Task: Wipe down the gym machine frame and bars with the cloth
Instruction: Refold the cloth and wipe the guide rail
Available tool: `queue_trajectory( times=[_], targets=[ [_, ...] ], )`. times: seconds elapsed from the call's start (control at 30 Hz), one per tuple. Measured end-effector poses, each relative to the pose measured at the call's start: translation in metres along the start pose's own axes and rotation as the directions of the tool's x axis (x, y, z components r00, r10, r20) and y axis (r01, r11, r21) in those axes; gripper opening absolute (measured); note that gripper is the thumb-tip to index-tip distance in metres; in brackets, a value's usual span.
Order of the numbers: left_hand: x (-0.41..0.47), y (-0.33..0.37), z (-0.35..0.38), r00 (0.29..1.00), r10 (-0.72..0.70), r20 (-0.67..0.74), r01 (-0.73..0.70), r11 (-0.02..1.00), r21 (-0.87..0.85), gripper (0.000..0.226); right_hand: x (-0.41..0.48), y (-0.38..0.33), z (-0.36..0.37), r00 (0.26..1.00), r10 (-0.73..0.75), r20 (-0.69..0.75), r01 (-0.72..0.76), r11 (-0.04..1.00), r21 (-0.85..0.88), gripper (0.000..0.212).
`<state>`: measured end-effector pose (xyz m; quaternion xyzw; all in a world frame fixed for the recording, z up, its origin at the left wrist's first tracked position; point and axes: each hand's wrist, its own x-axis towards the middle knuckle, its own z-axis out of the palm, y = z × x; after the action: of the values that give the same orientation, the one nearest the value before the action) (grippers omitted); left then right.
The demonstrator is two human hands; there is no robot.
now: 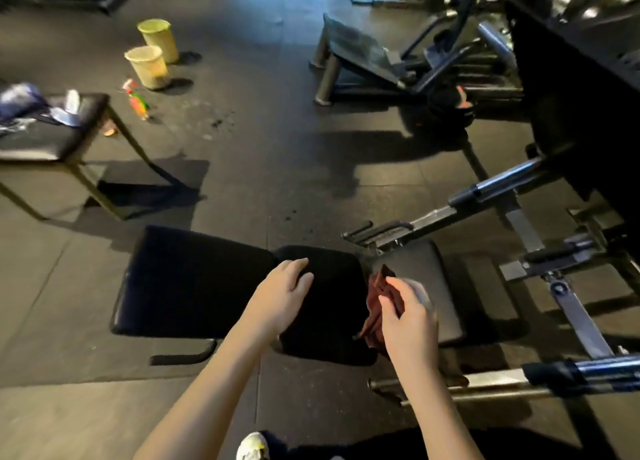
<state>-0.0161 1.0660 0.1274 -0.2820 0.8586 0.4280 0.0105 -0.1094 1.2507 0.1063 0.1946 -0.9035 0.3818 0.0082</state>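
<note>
A white shoe (254,446) stands on the dark floor (104,407) at the person's feet. Both bare forearms reach forward over the machine.

The left hand (282,298) lies palm down on the middle black pad (325,328), fingers loosely spread and holding nothing. The right hand (408,317) pinches a reddish-brown cloth (377,303) between thumb and fingers. The cloth hangs bunched over the gap between the middle pad and the right pad (426,262); whether it touches either pad cannot be told. A pale blur sits just behind the right hand and cannot be identified.

A longer pad (194,279) adjoins the middle one on the left. A chrome bar (502,385) runs across the lower right, just beyond the right wrist. A second bar (502,185) slants upward further back, joined to the grey steel frame (571,307).

Further off on the left stands a black bench (52,140) with blue items piled on it. A multicoloured spray bottle (136,101) stands on the floor just beyond it, near two yellowish bins (147,66). Another machine (381,61) stands at the far right.
</note>
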Motion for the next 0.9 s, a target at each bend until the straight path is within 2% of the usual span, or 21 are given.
queue_trajectory(
  times=[0.23,0.37,0.5,0.67,0.9],
  targets=[
    [-0.035,-0.036,-0.092,0.985,-0.013,-0.170,0.015,1.000,0.010,0.046,-0.017,-0.087,0.031,0.983,-0.177,0.050,0.175,0.984,0.042,0.028],
    [-0.049,-0.096,-0.152,0.972,-0.004,-0.235,0.005,1.000,0.004,0.046,-0.045,-0.143,0.077,0.973,-0.225,0.053,0.224,0.974,0.013,0.026],
    [-0.054,-0.160,-0.226,0.986,0.030,-0.164,-0.019,0.998,0.067,0.045,-0.078,-0.213,0.134,0.988,-0.148,0.045,0.149,0.988,-0.030,0.025],
    [-0.054,-0.211,-0.318,0.992,0.110,-0.057,-0.097,0.978,0.184,0.044,-0.101,-0.303,0.190,0.999,-0.042,-0.033,0.043,0.998,0.036,0.027],
    [-0.006,-0.244,-0.375,0.975,0.218,0.036,-0.221,0.960,0.174,0.044,-0.079,-0.363,0.242,0.997,0.036,-0.071,-0.037,0.999,-0.017,0.028]
  ],
)
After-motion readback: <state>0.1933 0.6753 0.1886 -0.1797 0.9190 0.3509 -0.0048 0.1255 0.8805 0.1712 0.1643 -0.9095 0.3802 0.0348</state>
